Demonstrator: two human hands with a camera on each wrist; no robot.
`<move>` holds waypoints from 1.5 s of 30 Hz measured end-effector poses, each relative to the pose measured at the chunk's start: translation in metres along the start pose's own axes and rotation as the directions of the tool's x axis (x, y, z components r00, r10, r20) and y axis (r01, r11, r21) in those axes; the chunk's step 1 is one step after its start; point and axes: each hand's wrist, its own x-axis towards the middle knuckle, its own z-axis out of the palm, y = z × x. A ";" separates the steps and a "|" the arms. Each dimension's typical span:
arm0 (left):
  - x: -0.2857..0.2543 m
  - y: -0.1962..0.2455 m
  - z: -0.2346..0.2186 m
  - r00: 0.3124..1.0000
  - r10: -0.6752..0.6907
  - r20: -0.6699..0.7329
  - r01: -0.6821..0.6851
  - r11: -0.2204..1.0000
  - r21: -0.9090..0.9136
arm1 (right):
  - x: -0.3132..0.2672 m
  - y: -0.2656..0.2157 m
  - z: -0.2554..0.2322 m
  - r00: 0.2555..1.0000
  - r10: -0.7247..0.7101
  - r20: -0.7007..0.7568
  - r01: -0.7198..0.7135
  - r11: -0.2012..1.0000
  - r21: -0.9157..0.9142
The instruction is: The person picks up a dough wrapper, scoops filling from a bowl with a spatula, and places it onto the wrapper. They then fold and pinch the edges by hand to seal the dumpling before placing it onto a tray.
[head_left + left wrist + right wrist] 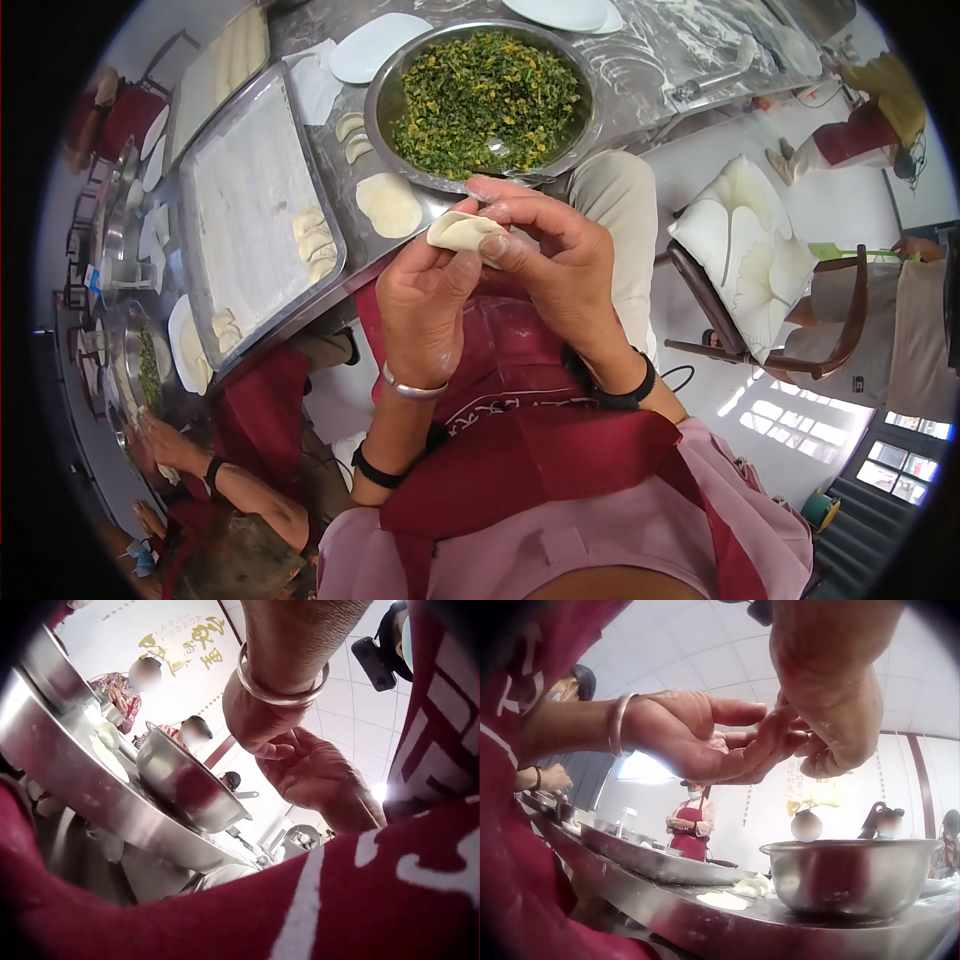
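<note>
A folded, pale dumpling [460, 232] is held up between both hands, above the lap and in front of the table edge. My left hand [425, 305], with a silver bracelet at the wrist, holds its left side, thumb below. At its right end, my right hand [562, 255] pinches the dough between thumb and fingers. In the left wrist view the left hand [264, 724] hides the dumpling. The right wrist view shows the fingers of both hands meeting, the left hand [682, 739] palm up. Just beyond the hands stands a steel bowl [380, 140] of chopped green and yellow filling [490, 100].
Round dough wrappers [389, 206] lie on the steel table left of the bowl, with finished dumplings [352, 137] behind them. A floured metal tray [240, 190] holds several more dumplings. White plates [378, 47] stand at the back. Another person's arm [255, 495] reaches in at lower left.
</note>
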 end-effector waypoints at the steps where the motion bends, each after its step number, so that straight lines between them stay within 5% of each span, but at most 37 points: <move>1: 0.000 -0.001 0.002 0.999 0.029 -0.021 -0.029 0.999 0.018 | -0.001 0.002 0.000 0.999 -0.038 -0.002 0.038 0.999 -0.021; 10: -0.005 -0.004 0.003 0.990 0.126 0.057 -0.136 0.964 0.229 | 0.004 0.002 -0.006 0.965 -0.256 0.063 0.263 0.947 -0.183; 16: -0.004 -0.002 0.001 0.996 0.058 0.065 -0.067 0.987 0.148 | 0.005 0.003 -0.017 0.951 -0.262 0.162 0.305 0.881 -0.361; 22: -0.003 -0.001 0.005 0.998 0.041 0.052 -0.049 0.987 0.153 | 0.005 -0.007 -0.006 0.973 -0.198 0.120 0.226 0.923 -0.312; 28: -0.007 0.011 0.013 0.995 -0.099 0.017 0.097 0.992 0.076 | 0.007 0.007 -0.010 0.906 -0.354 0.231 0.418 0.829 -0.372; 34: -0.007 0.011 0.001 0.985 -0.149 0.086 0.103 0.910 0.402 | 0.007 0.005 -0.012 0.863 -0.383 0.330 0.501 0.736 -0.455; 40: -0.007 0.011 0.006 0.986 -0.159 0.056 0.150 0.978 0.142 | 0.005 -0.006 -0.011 0.949 -0.186 0.256 0.272 0.893 -0.359; 45: -0.008 0.013 0.004 0.984 -0.156 0.085 0.131 0.960 0.245 | 0.009 -0.001 -0.010 0.912 -0.252 0.325 0.358 0.875 -0.326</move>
